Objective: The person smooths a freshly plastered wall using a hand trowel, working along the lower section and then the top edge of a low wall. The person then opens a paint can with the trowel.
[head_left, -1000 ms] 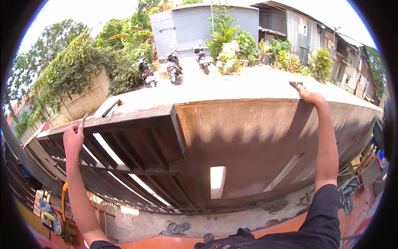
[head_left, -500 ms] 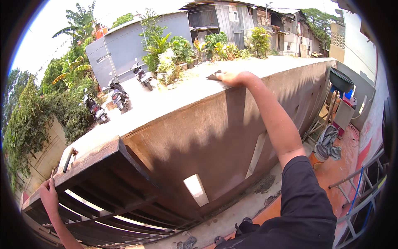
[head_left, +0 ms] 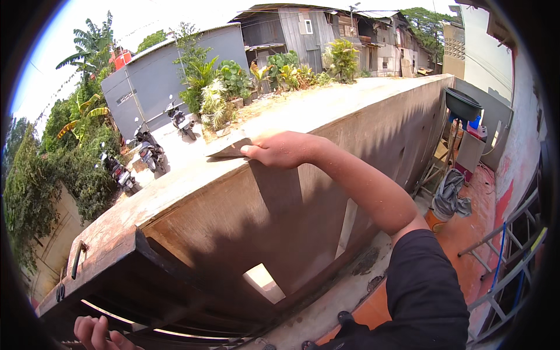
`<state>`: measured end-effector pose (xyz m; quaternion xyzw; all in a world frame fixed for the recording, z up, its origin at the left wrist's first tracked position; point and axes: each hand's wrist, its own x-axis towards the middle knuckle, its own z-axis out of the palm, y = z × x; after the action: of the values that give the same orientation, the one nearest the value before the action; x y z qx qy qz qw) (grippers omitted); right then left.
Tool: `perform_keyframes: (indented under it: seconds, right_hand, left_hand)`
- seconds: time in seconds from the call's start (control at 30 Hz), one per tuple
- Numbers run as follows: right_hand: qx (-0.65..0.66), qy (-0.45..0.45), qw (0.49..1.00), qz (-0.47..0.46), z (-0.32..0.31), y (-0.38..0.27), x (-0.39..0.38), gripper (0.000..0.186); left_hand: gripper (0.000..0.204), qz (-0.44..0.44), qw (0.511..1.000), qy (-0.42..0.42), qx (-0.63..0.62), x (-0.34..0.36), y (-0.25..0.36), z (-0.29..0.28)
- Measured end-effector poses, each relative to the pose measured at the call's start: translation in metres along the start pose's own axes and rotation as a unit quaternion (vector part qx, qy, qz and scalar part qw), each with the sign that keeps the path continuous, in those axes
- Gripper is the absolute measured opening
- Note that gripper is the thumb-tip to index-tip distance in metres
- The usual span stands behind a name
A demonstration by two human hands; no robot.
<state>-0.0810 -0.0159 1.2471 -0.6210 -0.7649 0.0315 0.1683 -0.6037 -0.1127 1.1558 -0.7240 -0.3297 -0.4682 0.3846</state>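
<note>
My right hand [head_left: 279, 150] reaches out over the wall [head_left: 233, 204], its arm bent across the top edge. Its fingers are closed on a thin, flat greyish piece [head_left: 230, 149] lying against the pale wall top; whether it is a scraper or a folded sheet I cannot tell. At the lower left is my left hand [head_left: 100, 334], fingers loosely curled and a little apart, with nothing seen in them. It is in front of the dark slatted metal gate [head_left: 111, 274], apart from its top edge. A short dark handle [head_left: 77, 259] stands on that top edge.
Several motorbikes [head_left: 149, 151] are parked beyond the wall. At the right are a dark basin [head_left: 464, 105] on a stand, a bucket with grey cloth [head_left: 450, 195] and a metal ladder [head_left: 507, 262]. A narrow floor strip [head_left: 350, 274] runs along the wall's foot.
My right hand has moved left and nearer along the wall top with the flat piece. My left hand has come off the gate's top edge and dropped lower. The view has shifted right.
</note>
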Motion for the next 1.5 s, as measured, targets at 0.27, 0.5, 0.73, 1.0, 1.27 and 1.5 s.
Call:
perform_keyframes:
  seconds: [0.27,0.5,0.73,1.0,1.27,1.5]
  right_hand:
    - [-0.078,-0.001,0.992,0.098,-0.039,0.178,-0.008,0.054]
    - [-0.044,0.093,0.962,0.251,-0.092,0.341,-0.057,0.057]
    - [-0.102,0.118,0.984,0.083,-0.09,0.296,-0.072,0.051]
    - [-0.122,0.026,0.985,0.118,-0.121,0.428,-0.066,0.057]
    - [-0.208,-0.009,0.926,0.315,-0.178,0.541,-0.095,0.05]
    - [-0.015,0.039,0.989,0.139,-0.161,0.479,-0.118,0.065]
  left_hand:
    - [0.006,-0.157,0.902,-0.143,-0.376,-0.023,0.173,0.069]
    - [0.013,-0.214,0.817,-0.267,-0.464,-0.003,0.28,0.128]
    - [0.017,-0.252,0.807,-0.304,-0.439,0.038,0.347,0.241]
    - [0.019,-0.356,0.777,-0.322,-0.406,0.035,0.347,0.312]
    - [0.023,-0.44,0.729,-0.317,-0.418,0.021,0.351,0.33]
    - [0.025,-0.472,0.747,-0.232,-0.406,0.013,0.343,0.336]
